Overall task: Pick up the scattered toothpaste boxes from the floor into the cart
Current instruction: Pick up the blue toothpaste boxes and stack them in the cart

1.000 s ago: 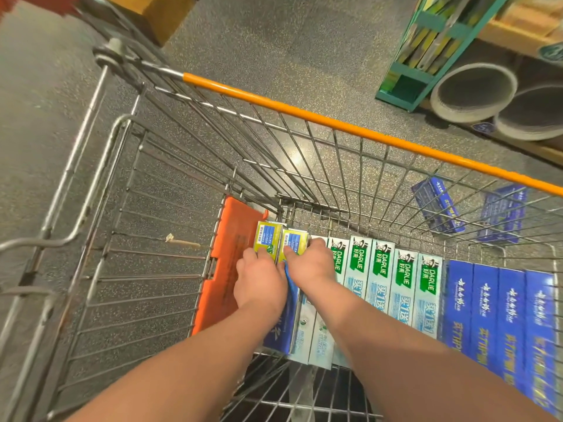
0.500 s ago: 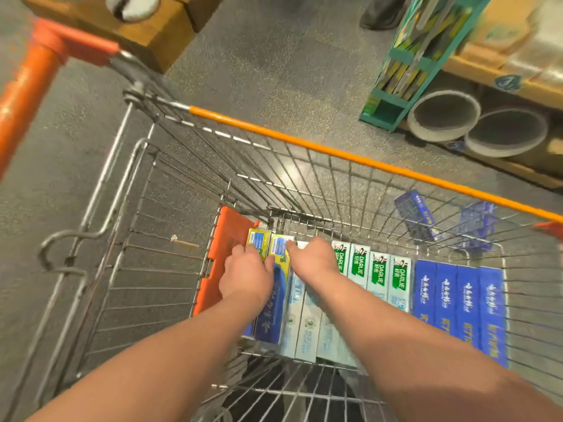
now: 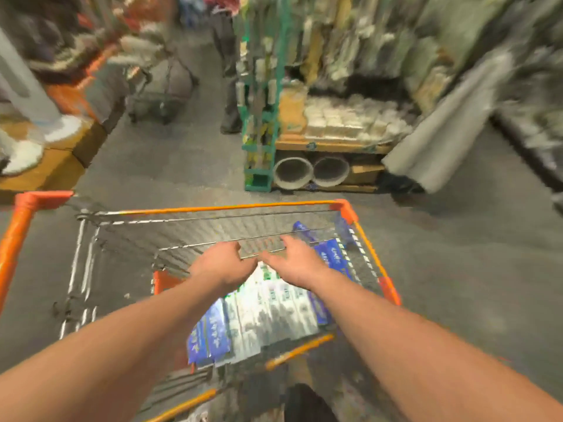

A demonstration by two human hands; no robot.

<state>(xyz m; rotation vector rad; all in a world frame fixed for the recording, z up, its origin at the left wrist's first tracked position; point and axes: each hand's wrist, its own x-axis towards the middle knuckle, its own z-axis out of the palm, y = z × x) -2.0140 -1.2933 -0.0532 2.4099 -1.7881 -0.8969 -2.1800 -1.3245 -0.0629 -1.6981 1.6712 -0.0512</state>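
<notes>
Grey shop floor (image 3: 457, 284), blurred by head motion, is recorded under and around the cart (image 3: 213, 207). Within the cart, boxes (image 3: 268, 312) are laid side by side, white ones in the middle, blue at either end. Above them the left hand (image 3: 222, 266) and right hand (image 3: 295, 260) are held close together, fingers loosely spread, nothing gripped and nothing touched so far as can be seen. A blue box (image 3: 304, 234) is seen at the far wire; whether it lies inside or on the floor beyond cannot be told. Step judged: reaching for the next stray. It is best gripped along its long sides and laid flat against the row. Shelves (image 3: 335, 126) are noted behind.
</notes>
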